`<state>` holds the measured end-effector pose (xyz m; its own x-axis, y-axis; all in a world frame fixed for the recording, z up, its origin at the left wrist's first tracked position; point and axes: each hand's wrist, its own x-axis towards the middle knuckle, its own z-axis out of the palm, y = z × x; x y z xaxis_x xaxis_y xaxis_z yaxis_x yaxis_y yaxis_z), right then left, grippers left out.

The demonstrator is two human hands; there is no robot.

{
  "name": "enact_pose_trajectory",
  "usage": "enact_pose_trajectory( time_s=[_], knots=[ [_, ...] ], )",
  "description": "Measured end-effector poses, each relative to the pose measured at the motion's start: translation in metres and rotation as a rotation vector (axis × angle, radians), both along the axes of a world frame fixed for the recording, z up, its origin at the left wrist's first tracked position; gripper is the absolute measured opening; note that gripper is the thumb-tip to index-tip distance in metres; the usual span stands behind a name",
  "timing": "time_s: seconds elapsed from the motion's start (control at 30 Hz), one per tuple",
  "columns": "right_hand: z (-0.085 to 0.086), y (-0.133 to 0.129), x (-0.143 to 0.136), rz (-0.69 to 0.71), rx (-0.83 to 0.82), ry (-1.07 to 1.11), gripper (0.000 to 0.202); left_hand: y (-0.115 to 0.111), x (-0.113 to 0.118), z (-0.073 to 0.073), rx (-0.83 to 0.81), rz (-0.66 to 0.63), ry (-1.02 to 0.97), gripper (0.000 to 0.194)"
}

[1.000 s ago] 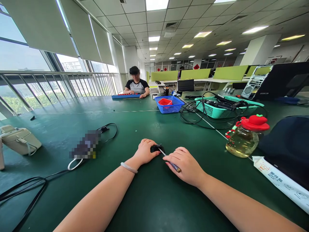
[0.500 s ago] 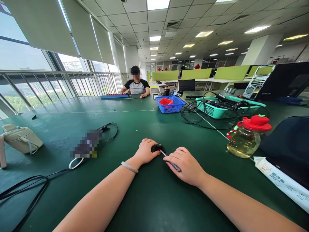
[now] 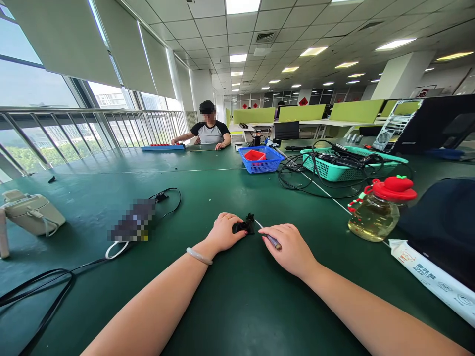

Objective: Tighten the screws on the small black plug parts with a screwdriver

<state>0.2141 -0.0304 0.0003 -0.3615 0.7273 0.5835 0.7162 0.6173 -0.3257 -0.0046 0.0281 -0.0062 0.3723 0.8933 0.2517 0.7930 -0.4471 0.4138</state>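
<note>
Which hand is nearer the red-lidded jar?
Right. The right hand, holding a slim tool, is left of the red-lidded jar; the left hand, gripping a small black part, is farther left.

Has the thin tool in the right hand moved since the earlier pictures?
Yes: judged against the blue basket, the thin tool in the right hand has shifted slightly rightward.
</note>
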Motion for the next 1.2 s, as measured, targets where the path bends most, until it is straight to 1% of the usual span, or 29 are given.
enact_pose_trajectory(
  time_s=[0.07, 0.17, 0.3, 0.37, 0.43, 0.5, 0.57, 0.67, 0.73, 0.8, 0.87, 0.93, 1.03, 1.07, 1.13, 1.17, 1.2],
  knots=[
    [0.0, 0.001, 0.001, -0.024, -0.043, 0.06, 0.02, 0.0, 0.0, 0.001, -0.007, -0.004, -0.001, 0.036],
    [0.001, -0.001, 0.002, -0.008, -0.14, 0.199, 0.02, -0.001, 0.001, 0.001, -0.02, -0.007, 0.011, 0.041],
    [-0.001, 0.0, 0.0, 0.011, -0.397, 0.476, 0.023, -0.001, 0.001, 0.002, -0.043, -0.009, 0.024, 0.042],
    [-0.004, 0.006, 0.001, 0.022, -0.531, 0.643, 0.029, 0.0, 0.0, 0.003, -0.054, -0.018, 0.017, 0.041],
    [-0.006, 0.014, 0.003, 0.02, -0.624, 0.77, 0.036, 0.001, -0.001, 0.003, -0.067, -0.034, 0.011, 0.042],
    [-0.008, 0.023, 0.004, 0.008, -0.698, 0.852, 0.039, 0.002, -0.001, 0.002, -0.085, -0.046, 0.015, 0.042],
    [-0.009, 0.029, 0.004, -0.005, -0.746, 0.888, 0.038, 0.003, -0.002, 0.002, -0.095, -0.048, 0.021, 0.043],
    [-0.011, 0.029, 0.001, -0.003, -0.725, 0.874, 0.035, 0.004, -0.002, 0.0, -0.078, -0.043, 0.026, 0.044],
    [-0.012, 0.025, -0.003, -0.009, -0.647, 0.84, 0.033, 0.004, -0.003, -0.001, -0.055, -0.047, 0.032, 0.043],
    [-0.007, 0.023, -0.01, -0.055, -0.553, 0.753, 0.033, 0.003, -0.003, -0.002, -0.041, -0.054, 0.037, 0.043],
    [0.003, 0.028, -0.019, -0.084, -0.438, 0.625, 0.039, 0.003, -0.003, -0.002, -0.031, -0.062, 0.04, 0.043],
    [0.017, 0.04, -0.03, -0.16, -0.396, 0.551, 0.048, 0.002, -0.003, -0.001, -0.024, -0.066, 0.043, 0.042],
    [0.032, 0.064, -0.049, -0.308, -0.465, 0.473, 0.059, 0.001, -0.004, -0.001, -0.025, -0.062, 0.05, 0.042],
    [0.034, 0.07, -0.055, -0.354, -0.459, 0.469, 0.061, 0.001, -0.004, -0.002, -0.025, -0.061, 0.052, 0.043],
    [0.032, 0.078, -0.064, -0.452, -0.409, 0.502, 0.063, 0.001, -0.005, -0.003, -0.022, -0.06, 0.057, 0.044],
    [0.028, 0.079, -0.068, -0.483, -0.365, 0.531, 0.063, 0.001, -0.005, -0.004, -0.017, -0.059, 0.058, 0.044],
    [0.024, 0.079, -0.07, -0.48, -0.326, 0.544, 0.062, 0.001, -0.006, -0.005, -0.01, -0.058, 0.058, 0.044]
  ],
)
